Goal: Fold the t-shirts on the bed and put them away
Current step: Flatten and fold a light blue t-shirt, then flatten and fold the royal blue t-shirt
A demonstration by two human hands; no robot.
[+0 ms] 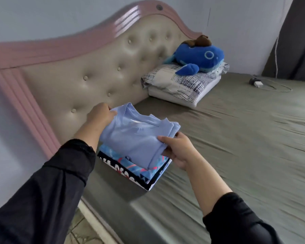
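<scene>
Gripping a folded light-blue t-shirt (139, 136) at both ends: left hand (99, 117) curled on the far edge beside the tufted headboard (95, 67), right hand (178, 150) pinching the near edge. Resting atop a stack of folded t-shirts (136, 173) near the corner of the bed (236, 147). Lying beyond: pillows (180, 85) bearing a blue plush toy (201, 57).

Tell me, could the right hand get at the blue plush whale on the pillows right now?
Probably not: the right hand grips the light blue t-shirt, and the plush whale lies well beyond it.
</scene>
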